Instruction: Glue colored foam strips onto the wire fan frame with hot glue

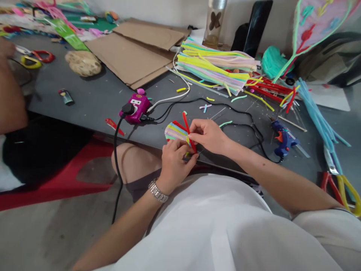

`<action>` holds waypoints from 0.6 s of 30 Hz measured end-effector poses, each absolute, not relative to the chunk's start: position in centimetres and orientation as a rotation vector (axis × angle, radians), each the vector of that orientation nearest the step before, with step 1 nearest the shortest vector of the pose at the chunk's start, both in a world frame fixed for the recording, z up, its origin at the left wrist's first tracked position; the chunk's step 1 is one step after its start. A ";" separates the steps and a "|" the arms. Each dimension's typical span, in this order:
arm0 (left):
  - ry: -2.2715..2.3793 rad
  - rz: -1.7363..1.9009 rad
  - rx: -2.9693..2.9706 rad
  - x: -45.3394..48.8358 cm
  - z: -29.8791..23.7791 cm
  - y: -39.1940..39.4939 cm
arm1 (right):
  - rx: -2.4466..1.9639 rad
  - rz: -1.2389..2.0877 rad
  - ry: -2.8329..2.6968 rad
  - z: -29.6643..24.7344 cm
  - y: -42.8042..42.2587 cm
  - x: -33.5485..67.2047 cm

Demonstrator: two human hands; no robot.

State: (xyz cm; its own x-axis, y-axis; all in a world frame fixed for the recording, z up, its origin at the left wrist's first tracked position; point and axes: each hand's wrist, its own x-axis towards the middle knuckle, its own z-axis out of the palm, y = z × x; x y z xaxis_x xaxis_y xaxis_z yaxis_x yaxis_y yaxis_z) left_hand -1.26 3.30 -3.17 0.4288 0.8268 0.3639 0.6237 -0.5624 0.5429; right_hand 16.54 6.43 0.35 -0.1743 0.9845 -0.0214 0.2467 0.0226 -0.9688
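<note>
At the table's front edge, a small fan-shaped bundle of pastel and red pipe cleaners (176, 131) lies between my hands. A red pipe cleaner (185, 119) crosses it at its narrow end. My right hand (210, 136) pinches this red strip between thumb and fingertips. Below it, my left hand (175, 162), with a metal watch on the wrist, has its fingers closed about the lower side of the bundle, the thumb near the red strip's lower end. The fingers partly hide the narrow end of the bundle.
A magenta power adapter (137, 107) with black cables stands left of my hands. On the right are a blue glue gun (285, 141) and scissors (332, 173). Behind lie a pile of pipe cleaners (214, 66) and cardboard sheets (135, 56). A person's arm (11, 94) shows at left.
</note>
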 end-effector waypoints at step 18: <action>1.161 0.949 2.297 -2.1 -3.4 3.1 | -1.557 0.770 -2.129 1.2 -0.3 18.5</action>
State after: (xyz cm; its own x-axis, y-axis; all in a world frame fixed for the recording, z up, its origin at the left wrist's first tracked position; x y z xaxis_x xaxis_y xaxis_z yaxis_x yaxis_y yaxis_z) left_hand -2.09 3.06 -3.35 0.4255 0.8153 0.3926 0.5472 -0.5774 0.6060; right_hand 18.47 -0.35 1.15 -0.3060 0.9520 -0.0077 0.7369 0.2318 -0.6350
